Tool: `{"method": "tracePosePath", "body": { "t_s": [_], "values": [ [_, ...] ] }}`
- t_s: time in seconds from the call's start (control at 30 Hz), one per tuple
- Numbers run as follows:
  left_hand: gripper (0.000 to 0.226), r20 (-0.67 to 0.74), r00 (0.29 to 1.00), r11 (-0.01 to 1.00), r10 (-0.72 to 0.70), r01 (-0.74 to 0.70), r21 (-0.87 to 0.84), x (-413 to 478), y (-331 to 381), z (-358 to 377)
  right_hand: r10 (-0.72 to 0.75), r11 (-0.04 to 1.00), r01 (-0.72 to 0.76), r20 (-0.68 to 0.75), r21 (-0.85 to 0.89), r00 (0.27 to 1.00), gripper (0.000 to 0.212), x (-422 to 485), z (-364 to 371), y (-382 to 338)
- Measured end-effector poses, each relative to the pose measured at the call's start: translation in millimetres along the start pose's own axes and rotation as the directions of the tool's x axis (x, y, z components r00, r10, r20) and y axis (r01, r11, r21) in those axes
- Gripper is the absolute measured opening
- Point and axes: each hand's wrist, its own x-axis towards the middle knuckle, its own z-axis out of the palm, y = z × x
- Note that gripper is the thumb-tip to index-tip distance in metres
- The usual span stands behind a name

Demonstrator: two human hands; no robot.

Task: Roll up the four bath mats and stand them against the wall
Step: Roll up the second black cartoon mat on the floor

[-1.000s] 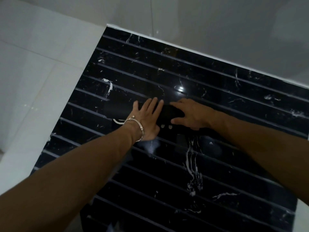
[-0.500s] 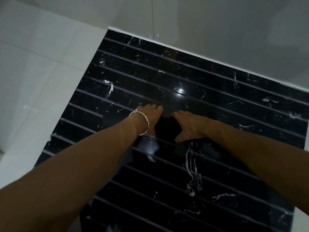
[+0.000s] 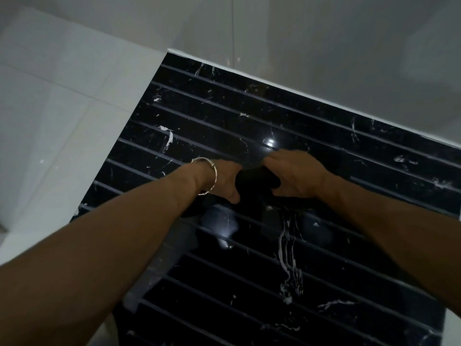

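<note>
Clamping dark mat roll (image 3: 254, 182) with left grip (image 3: 225, 179) and right grip (image 3: 296, 176); lying sideways along floor (image 3: 249, 108) stripes, bare floor up to wall (image 3: 324, 46).

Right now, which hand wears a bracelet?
The left hand: a silver bangle circles its wrist. The right hand has none. Both grip the dark mat.

the dark mat (image 3: 254, 180) blurs into the black floor (image 3: 249, 283), its ends hidden.

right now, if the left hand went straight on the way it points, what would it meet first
Probably the right hand; it and the left hand grip the same dark mat close together, though depth is unclear.
</note>
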Motion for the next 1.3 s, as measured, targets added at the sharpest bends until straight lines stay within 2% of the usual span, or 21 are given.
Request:
{"method": "tracePosePath", "body": {
  "t_s": [0.07, 0.17, 0.23, 0.27, 0.3, 0.33, 0.4, 0.43, 0.53, 0.57, 0.6, 0.63, 0.67, 0.7, 0.73, 0.83, 0.9, 1.03, 1.1, 1.23, 1.3],
  "values": [
    [0.052, -0.096, 0.995, 1.0, -0.023, 0.024, 0.011, 3, -1, -9, 0.022, 0.998, -0.027, -0.104, -0.049, 0.994, 0.05, 7, -4, 5],
    [0.054, -0.241, 0.964, 0.991, -0.109, 0.086, -0.105, 8, -2, -25, 0.168, 0.981, -0.185, -0.225, -0.056, 0.96, 0.066, 21, -11, 9],
    [0.054, -0.314, 0.926, 0.955, -0.208, 0.123, -0.27, 10, -1, -38, 0.308, 0.949, -0.262, -0.322, 0.176, 0.896, 0.075, 33, -21, 7],
    [0.052, -0.333, 0.909, 0.924, -0.251, 0.122, -0.363, 11, 0, -44, 0.399, 0.893, -0.27, -0.355, 0.36, 0.846, 0.075, 40, -28, 4],
    [0.048, -0.335, 0.901, 0.889, -0.274, 0.105, -0.446, 12, 1, -49, 0.504, 0.788, -0.26, -0.342, 0.558, 0.793, 0.075, 47, -37, 0],
    [0.041, -0.324, 0.905, 0.859, -0.277, 0.082, -0.505, 12, 2, -53, 0.595, 0.651, -0.241, -0.287, 0.72, 0.751, 0.076, 55, -47, -5],
    [0.023, -0.283, 0.925, 0.81, -0.253, 0.043, -0.584, 8, 1, -52, 0.69, 0.421, -0.225, -0.149, 0.879, 0.709, 0.085, 69, -60, -12],
    [0.017, -0.251, 0.937, 0.778, -0.243, 0.033, -0.628, 4, -2, -49, 0.706, 0.372, -0.228, -0.115, 0.9, 0.699, 0.089, 74, -63, -15],
    [0.016, -0.166, 0.957, 0.636, -0.24, 0.026, -0.771, -10, -16, -32, 0.752, 0.398, -0.266, -0.146, 0.878, 0.643, 0.092, 77, -60, -17],
    [0.017, -0.15, 0.959, 0.568, -0.24, 0.014, -0.823, -15, -21, -27, 0.778, 0.348, -0.284, -0.106, 0.893, 0.619, 0.095, 77, -54, -14],
    [0.017, -0.135, 0.963, 0.489, -0.234, -0.003, -0.872, -19, -25, -23, 0.787, 0.229, -0.289, -0.002, 0.93, 0.618, 0.099, 76, -47, -10],
    [0.016, -0.113, 0.968, 0.404, -0.225, -0.013, -0.915, -22, -27, -21, 0.739, 0.053, -0.274, 0.147, 0.96, 0.657, 0.104, 76, -43, -10],
    [0.015, -0.084, 0.974, 0.319, -0.21, -0.013, -0.948, -24, -28, -19, 0.617, -0.119, -0.279, 0.291, 0.953, 0.731, 0.107, 78, -38, -12],
    [0.015, -0.051, 0.981, 0.243, -0.185, -0.004, -0.97, -25, -27, -19, 0.477, -0.229, -0.303, 0.378, 0.925, 0.793, 0.108, 80, -34, -18],
    [0.015, -0.026, 0.986, 0.189, -0.162, 0.005, -0.982, -25, -25, -19, 0.404, -0.286, -0.304, 0.402, 0.909, 0.822, 0.108, 82, -30, -25],
    [0.012, -0.001, 0.989, 0.121, -0.151, 0.017, -0.993, -36, -14, -27, 0.503, -0.357, -0.21, 0.377, 0.91, 0.777, 0.087, 88, -33, -45],
    [0.012, -0.008, 0.985, 0.109, -0.172, 0.011, -0.994, -56, -7, -36, 0.546, -0.36, -0.191, 0.372, 0.913, 0.75, 0.072, 82, -52, -58],
    [0.014, 0.021, 0.973, 0.094, -0.228, 0.043, -0.995, -117, 8, -57, 0.553, -0.322, -0.221, 0.373, 0.92, 0.745, 0.065, 60, -109, -96],
    [0.025, -0.009, 0.961, 0.132, -0.275, 0.028, -0.991, -141, 11, -64, 0.559, -0.28, -0.222, 0.346, 0.934, 0.753, 0.067, 52, -136, -113],
    [0.071, -0.124, 0.915, 0.275, -0.384, -0.014, -0.961, -189, 18, -63, 0.532, -0.265, -0.282, 0.383, 0.922, 0.755, 0.084, 32, -170, -148],
    [0.074, -0.11, 0.896, 0.312, -0.43, 0.033, -0.949, -219, 32, -62, 0.525, -0.272, -0.323, 0.421, 0.906, 0.74, 0.084, 14, -183, -165]
  ]
}}
